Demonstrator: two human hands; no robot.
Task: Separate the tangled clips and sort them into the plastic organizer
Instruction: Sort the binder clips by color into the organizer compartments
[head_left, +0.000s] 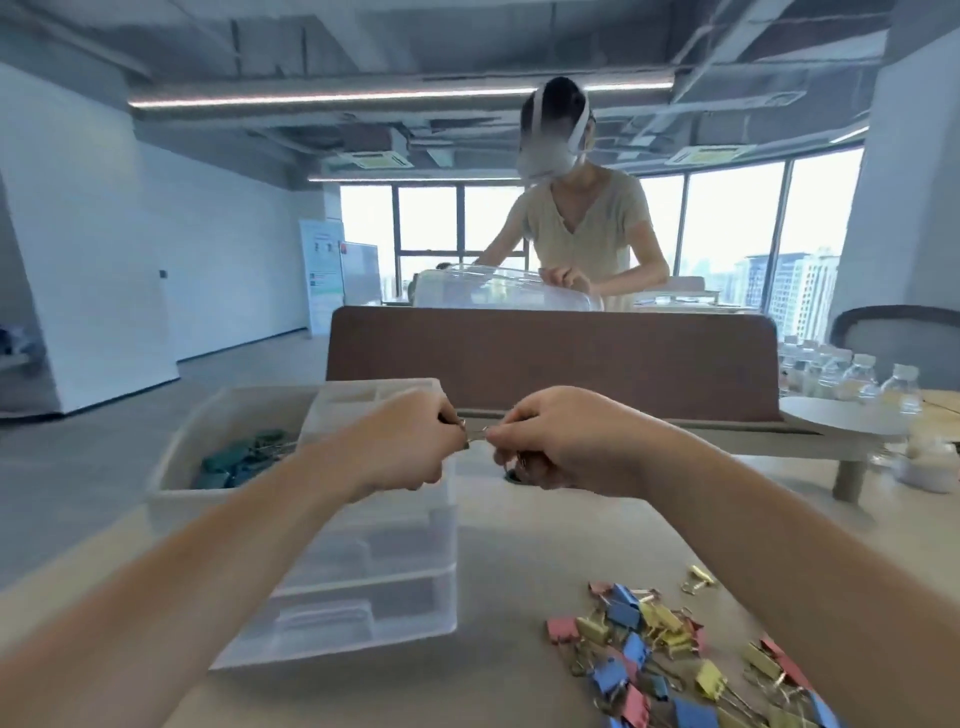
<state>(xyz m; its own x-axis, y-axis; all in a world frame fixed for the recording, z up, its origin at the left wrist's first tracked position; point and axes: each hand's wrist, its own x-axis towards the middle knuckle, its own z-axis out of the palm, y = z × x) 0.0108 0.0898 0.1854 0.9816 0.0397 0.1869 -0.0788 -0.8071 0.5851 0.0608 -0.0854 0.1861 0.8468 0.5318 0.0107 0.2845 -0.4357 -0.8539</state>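
My left hand (408, 441) and my right hand (561, 441) are raised above the table, fingertips nearly meeting. Both pinch the wire handles of joined clips (475, 434) stretched between them; a dark green clip body (514, 474) peeks out under my right hand. The clear plastic organizer (363, 582), a small drawer unit, stands below my left forearm. Its pulled-out drawer (176, 467) at the left holds dark green clips (241, 457). A tangled pile of blue, pink and gold clips (675, 660) lies on the table at the lower right.
A brown divider panel (550, 358) borders the table's far side; beyond it a person handles a clear plastic lid (498, 291). A low round stand (841, 421) and several plastic bottles (852, 374) sit at the right. One gold clip (698, 578) lies apart from the pile.
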